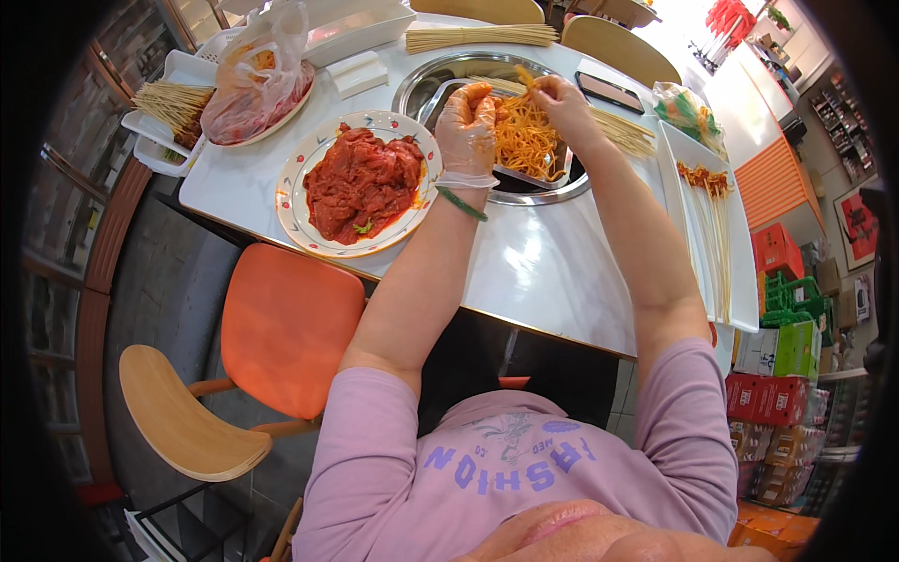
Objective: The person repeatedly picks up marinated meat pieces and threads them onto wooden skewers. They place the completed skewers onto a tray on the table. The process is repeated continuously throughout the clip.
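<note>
My left hand (469, 130), in a clear plastic glove stained orange, is curled over the left side of a metal tray of orange, shredded food strips (528, 144). Whether its fingers close on something cannot be told. My right hand (562, 105), ungloved, pinches an orange food strip (523, 76) above the tray. The tray rests over a round metal basin (414, 81) set in the table. Bare bamboo skewers (621, 133) lie right of my right hand. A white tray (741, 281) farther right holds several skewers threaded with orange food (704, 180).
A patterned plate (291, 218) of red marinated meat (362, 186) stands left. Behind it are a bag-covered plate of meat (246, 105) and a basket with skewers (165, 105). A skewer bundle (481, 38) lies at the back; a phone (609, 92) is back right. An orange chair (288, 323) stands front left.
</note>
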`<action>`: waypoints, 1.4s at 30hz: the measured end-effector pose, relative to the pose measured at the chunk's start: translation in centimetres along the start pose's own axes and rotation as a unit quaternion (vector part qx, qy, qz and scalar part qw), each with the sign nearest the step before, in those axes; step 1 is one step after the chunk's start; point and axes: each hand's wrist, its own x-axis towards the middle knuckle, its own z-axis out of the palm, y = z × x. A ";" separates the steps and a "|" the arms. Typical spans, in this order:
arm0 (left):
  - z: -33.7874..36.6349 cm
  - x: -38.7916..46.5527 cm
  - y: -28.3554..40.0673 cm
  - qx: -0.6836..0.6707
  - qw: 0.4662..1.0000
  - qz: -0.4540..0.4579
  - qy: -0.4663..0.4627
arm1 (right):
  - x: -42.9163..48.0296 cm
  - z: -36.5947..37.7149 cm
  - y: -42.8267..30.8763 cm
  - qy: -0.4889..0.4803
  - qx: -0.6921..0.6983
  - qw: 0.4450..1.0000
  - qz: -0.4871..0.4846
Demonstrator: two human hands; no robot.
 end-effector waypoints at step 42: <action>0.3 -0.5 -1.7 0.558 0.828 0.059 -0.025 | -3.7 0.8 0.4 0.156 0.327 0.932 0.009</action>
